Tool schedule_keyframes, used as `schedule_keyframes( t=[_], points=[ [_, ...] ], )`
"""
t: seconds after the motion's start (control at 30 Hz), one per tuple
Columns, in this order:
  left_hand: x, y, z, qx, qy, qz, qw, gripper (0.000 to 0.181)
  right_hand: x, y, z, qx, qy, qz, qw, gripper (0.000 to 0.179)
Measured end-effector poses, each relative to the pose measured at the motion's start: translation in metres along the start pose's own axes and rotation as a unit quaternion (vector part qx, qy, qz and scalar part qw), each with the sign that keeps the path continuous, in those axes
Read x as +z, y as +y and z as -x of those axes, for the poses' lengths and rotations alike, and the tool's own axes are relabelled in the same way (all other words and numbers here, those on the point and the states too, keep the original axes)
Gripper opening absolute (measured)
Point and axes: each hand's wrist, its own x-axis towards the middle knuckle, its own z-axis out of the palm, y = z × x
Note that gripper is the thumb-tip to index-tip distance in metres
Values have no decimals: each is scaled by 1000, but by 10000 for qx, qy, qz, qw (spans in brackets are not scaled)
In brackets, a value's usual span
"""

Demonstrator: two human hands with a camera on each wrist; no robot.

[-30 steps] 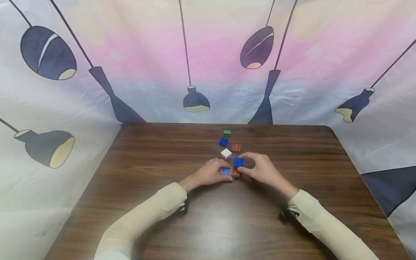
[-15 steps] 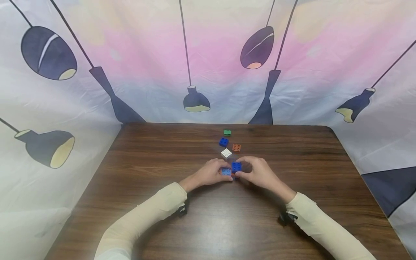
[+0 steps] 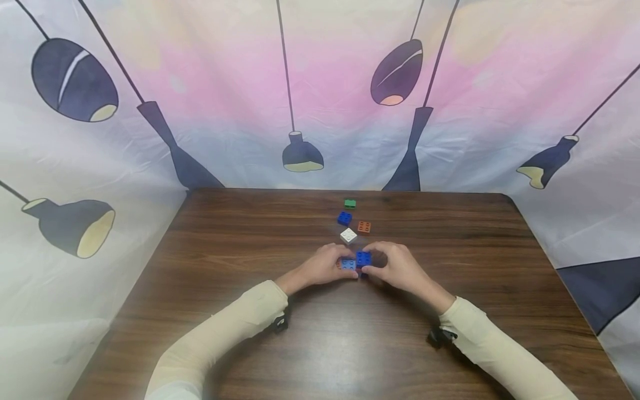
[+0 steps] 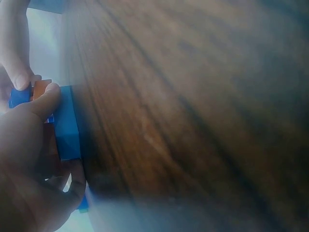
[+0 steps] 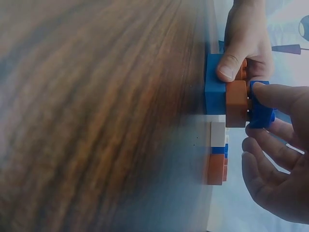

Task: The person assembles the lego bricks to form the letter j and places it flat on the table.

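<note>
My left hand (image 3: 322,265) grips a small stack of toy building bricks low over the table. In the right wrist view the stack has a long blue brick (image 5: 215,94) at the bottom and an orange brick (image 5: 236,104) on it. A light blue brick (image 3: 348,265) tops the stack's left part. Between thumb and fingers, my right hand (image 3: 400,268) pinches a dark blue brick (image 3: 363,258). That brick is at the orange brick's studs, which still show in a thin gap. The left fingers hide part of the stack.
Beyond the hands lie loose bricks: a white one (image 3: 348,236), an orange one (image 3: 364,226), a blue one (image 3: 344,218) and a green one (image 3: 350,204) near the far edge. A printed cloth (image 3: 230,111) hangs behind the wooden table (image 3: 320,344).
My right hand has brought the dark blue brick left and down onto the orange brick, covering it from above. My left hand has stayed in place.
</note>
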Motion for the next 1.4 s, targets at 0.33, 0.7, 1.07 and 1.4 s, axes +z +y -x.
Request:
schedule_keyframes(
  t=[0.33,0.7,1.07,1.4],
  points=[
    [0,0,-1,-32,-30,-29,10000,48,0,1,-3,-112,-73,54,9999,36],
    [-2,2,0,27,-11,-6,10000,48,0,4,-2,18,15,-79,10000,37],
    [-2,1,0,-4,-22,-21,10000,49,3,7,-1,219,95,-160,9996,36],
    [-1,1,0,43,4,-33,10000,50,4,7,0,331,165,-216,9991,37]
  ],
)
